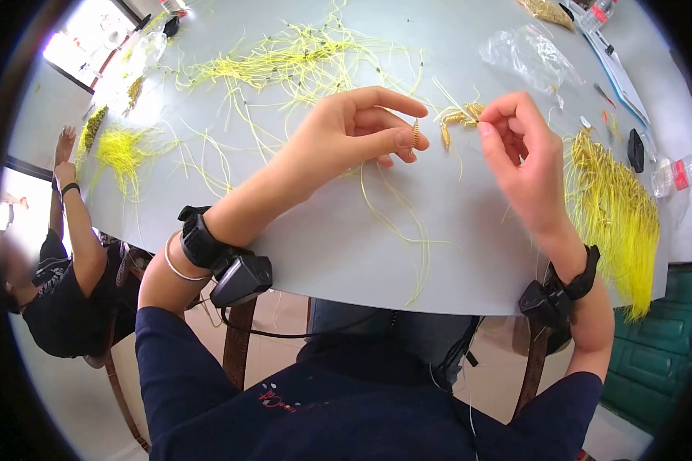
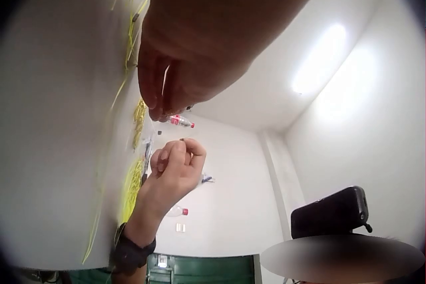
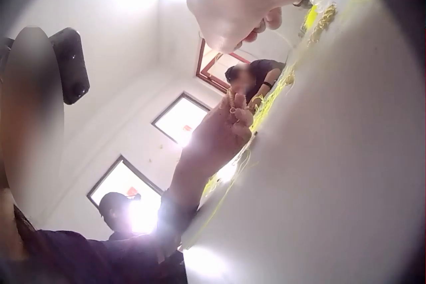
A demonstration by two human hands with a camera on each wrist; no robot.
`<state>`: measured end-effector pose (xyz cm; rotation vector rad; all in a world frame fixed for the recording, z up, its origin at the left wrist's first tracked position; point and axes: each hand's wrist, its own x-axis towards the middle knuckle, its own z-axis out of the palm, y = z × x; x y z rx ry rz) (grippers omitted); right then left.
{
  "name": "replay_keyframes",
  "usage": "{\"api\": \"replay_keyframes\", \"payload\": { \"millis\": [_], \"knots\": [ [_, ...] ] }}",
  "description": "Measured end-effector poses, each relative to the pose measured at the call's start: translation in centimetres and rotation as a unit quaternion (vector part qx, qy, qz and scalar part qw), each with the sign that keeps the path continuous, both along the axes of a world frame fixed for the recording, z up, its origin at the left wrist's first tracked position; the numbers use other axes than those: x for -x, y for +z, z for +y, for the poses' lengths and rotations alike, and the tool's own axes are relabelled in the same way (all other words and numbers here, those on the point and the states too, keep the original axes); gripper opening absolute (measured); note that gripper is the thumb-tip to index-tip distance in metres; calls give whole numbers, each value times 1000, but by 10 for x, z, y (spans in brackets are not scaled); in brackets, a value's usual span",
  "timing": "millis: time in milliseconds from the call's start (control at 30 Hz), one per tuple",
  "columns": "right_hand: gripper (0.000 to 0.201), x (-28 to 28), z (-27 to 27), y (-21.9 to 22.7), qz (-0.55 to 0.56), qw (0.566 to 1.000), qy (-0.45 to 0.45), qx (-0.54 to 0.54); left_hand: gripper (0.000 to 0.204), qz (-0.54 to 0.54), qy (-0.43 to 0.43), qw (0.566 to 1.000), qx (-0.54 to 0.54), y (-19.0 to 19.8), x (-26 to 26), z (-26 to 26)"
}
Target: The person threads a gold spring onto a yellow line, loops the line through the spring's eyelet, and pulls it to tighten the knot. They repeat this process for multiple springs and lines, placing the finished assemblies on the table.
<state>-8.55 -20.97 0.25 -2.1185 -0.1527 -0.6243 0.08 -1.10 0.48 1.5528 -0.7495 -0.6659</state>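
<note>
My left hand (image 1: 361,131) pinches a small gold wire spring (image 1: 415,137) upright between thumb and fingers. The same spring (image 3: 232,101) shows at the left fingertips in the right wrist view. To the right, my right hand (image 1: 521,146) has its thumb and index fingertips together on a thin pale-yellow line, mostly hidden by the fingers. Between the hands, on the table, lies a small group of gold springs (image 1: 461,117). Loose yellow line (image 1: 396,219) trails on the table below the left hand.
A tangle of yellow lines (image 1: 284,61) spreads across the far table (image 1: 323,261). At right lies a thick bundle of yellow lines with gold parts (image 1: 615,215), beside a plastic bottle (image 1: 680,175). A clear plastic bag (image 1: 530,58) is behind. Another person (image 1: 61,269) sits at left.
</note>
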Motion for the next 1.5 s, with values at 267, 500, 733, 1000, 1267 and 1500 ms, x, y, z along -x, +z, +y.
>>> {"api": "replay_keyframes", "payload": {
  "millis": [267, 500, 733, 1000, 1267, 1500],
  "knots": [
    [4, -2, 1, -7, 68, 996, 19, -48, 34, -18, -18, 1000, 17, -1, -1, -1],
    [5, 0, 4, -7, 97, 994, 10, -57, 39, 3, -20, 1000, 11, -1, 1, 0],
    [5, 5, 9, -3, 153, 981, 58, -107, 39, -7, -15, 1000, 5, 0, 1, 0],
    [4, 5, 6, -2, 180, 974, 62, -126, 37, -14, -19, 1000, 9, -1, 0, 0],
    [4, 9, 10, 1, 202, 960, 116, -155, 36, -16, -20, 1000, -2, -1, 0, 0],
    [7, 8, 15, -4, 177, 965, 123, -146, 38, -28, -51, 998, 4, -5, 5, -1]
  ]
}}
